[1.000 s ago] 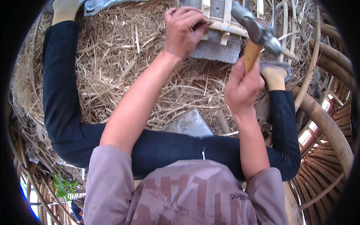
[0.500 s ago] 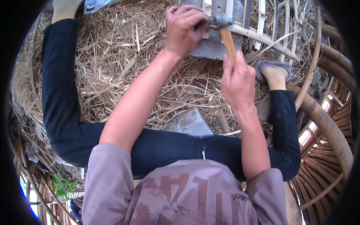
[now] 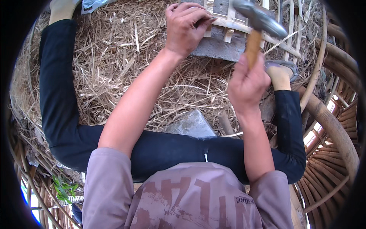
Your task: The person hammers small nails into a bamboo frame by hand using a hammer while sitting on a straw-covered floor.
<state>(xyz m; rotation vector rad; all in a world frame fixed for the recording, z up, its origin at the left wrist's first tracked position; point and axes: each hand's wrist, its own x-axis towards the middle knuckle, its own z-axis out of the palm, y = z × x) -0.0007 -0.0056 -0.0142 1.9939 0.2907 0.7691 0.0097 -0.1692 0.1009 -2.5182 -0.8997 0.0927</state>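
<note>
Above your right hand (image 3: 249,84), gripped: tan wooden-handled steel hammer (image 3: 260,23), lifted away | left hand (image 3: 185,32): closed, contents unclear | apparently between blows

hands (image 3: 185,32) 2 | hammer (image 3: 260,21) 1 | blue plastic bag (image 3: 91,4) 1 | pale strips (image 3: 233,25) several — exact count unclear

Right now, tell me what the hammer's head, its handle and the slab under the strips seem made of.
Hammer head: likely steel, smooth with a metallic shine. Handle: probably wood, yellow-brown, grain lost in blur. Slab: perhaps stone or concrete, dull grey, rough-looking.
</note>
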